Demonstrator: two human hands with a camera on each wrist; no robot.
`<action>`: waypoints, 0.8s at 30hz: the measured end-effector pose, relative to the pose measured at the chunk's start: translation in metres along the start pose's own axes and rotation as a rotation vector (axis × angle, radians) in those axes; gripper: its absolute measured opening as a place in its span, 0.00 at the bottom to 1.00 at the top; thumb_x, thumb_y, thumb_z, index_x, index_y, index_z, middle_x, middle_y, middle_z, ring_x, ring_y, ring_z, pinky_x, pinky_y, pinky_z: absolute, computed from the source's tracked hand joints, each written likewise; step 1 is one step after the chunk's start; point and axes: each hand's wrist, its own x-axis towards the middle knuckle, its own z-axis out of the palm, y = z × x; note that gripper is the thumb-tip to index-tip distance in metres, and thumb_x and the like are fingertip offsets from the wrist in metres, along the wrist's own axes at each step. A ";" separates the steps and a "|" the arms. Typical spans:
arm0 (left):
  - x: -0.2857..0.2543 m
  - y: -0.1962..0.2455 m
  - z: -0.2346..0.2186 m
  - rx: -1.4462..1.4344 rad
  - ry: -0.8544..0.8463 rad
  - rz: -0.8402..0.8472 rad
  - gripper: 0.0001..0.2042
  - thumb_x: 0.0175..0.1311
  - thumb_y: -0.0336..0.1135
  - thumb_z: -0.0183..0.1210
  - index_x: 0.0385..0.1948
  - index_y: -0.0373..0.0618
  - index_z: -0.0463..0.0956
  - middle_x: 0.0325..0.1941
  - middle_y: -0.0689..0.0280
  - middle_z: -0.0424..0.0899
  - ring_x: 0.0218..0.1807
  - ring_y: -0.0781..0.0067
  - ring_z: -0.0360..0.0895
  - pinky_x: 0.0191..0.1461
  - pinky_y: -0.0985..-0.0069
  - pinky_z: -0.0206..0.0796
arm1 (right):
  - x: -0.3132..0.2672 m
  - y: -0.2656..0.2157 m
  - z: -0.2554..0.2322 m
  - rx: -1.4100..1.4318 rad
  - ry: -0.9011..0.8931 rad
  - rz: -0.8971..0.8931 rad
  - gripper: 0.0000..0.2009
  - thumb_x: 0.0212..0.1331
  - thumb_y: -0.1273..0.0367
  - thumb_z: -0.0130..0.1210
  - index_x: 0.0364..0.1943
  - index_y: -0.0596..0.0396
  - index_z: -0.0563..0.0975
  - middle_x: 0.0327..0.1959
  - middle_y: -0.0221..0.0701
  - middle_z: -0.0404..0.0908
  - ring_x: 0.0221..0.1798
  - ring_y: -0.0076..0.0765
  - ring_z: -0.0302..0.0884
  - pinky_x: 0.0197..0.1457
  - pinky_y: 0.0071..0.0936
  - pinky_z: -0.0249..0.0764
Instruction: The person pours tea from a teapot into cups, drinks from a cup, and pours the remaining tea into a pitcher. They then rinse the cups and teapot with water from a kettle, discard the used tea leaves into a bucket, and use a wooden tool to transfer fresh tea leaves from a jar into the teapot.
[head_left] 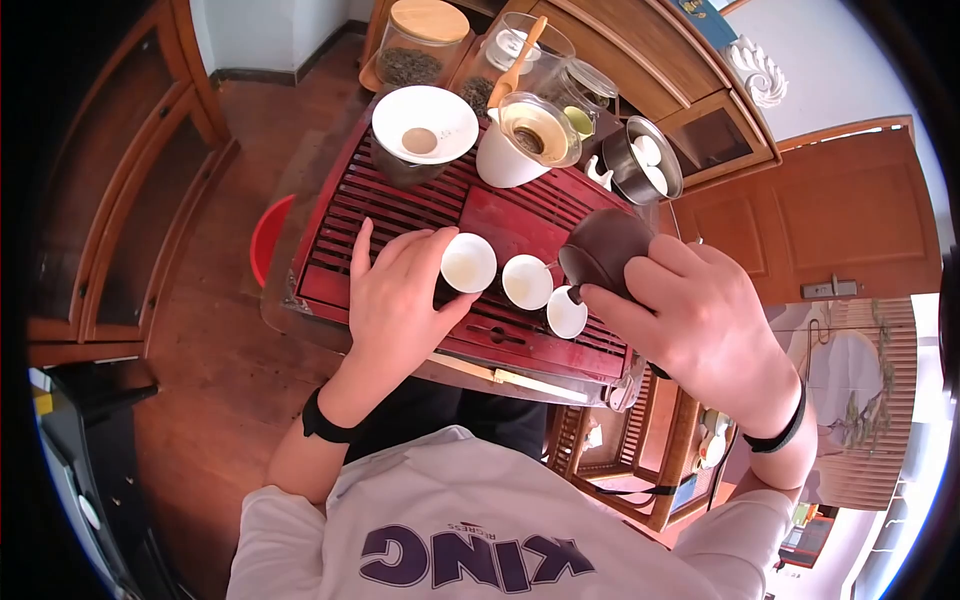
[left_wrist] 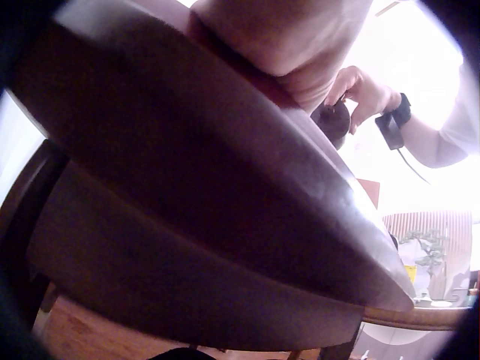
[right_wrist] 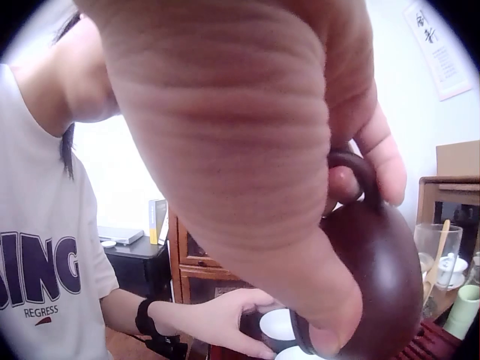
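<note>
In the head view my right hand (head_left: 700, 310) grips a dark brown clay teapot (head_left: 603, 245) and holds it tilted over the cups. Fingers hook through its loop handle (right_wrist: 358, 169) in the right wrist view, and the thumb (right_wrist: 334, 315) presses near its rim. A thin stream shows by the middle white cup (head_left: 527, 282). Closest below the teapot stands a third small cup (head_left: 567, 313). My left hand (head_left: 400, 285) holds the left white cup (head_left: 468, 263) between thumb and fingers, on the red slatted tea tray (head_left: 390, 205). Pale liquid shows in the left cup.
Behind the cups stand a white strainer bowl (head_left: 425, 112) on a dark vessel and a white pitcher (head_left: 510, 160) with a strainer. Further back are a wooden-lidded tea jar (head_left: 425, 30), a wooden scoop (head_left: 520, 60) and a metal bowl (head_left: 640, 165) holding white cups.
</note>
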 end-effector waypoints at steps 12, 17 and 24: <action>0.000 0.000 0.000 0.017 0.000 -0.001 0.29 0.45 0.36 0.76 0.53 0.44 0.77 0.49 0.64 0.86 0.53 0.63 0.82 0.77 0.47 0.50 | -0.030 -0.011 0.000 0.010 -0.130 0.007 0.07 0.42 0.70 0.61 0.30 0.49 0.81 0.25 0.23 0.66 0.35 0.29 0.70 0.33 0.25 0.67; 0.000 0.000 0.001 0.022 -0.006 -0.003 0.29 0.45 0.36 0.76 0.53 0.45 0.77 0.48 0.64 0.86 0.54 0.63 0.81 0.77 0.47 0.50 | -0.019 -0.013 0.003 0.033 -0.104 0.011 0.13 0.40 0.70 0.64 0.35 0.49 0.83 0.24 0.23 0.65 0.33 0.29 0.71 0.31 0.28 0.70; 0.000 0.000 0.001 0.011 -0.015 -0.028 0.29 0.45 0.37 0.76 0.53 0.46 0.78 0.48 0.65 0.86 0.54 0.65 0.81 0.76 0.46 0.50 | 0.022 -0.011 0.006 -0.023 -0.043 -0.116 0.14 0.39 0.70 0.64 0.36 0.50 0.83 0.25 0.23 0.67 0.34 0.29 0.71 0.30 0.24 0.71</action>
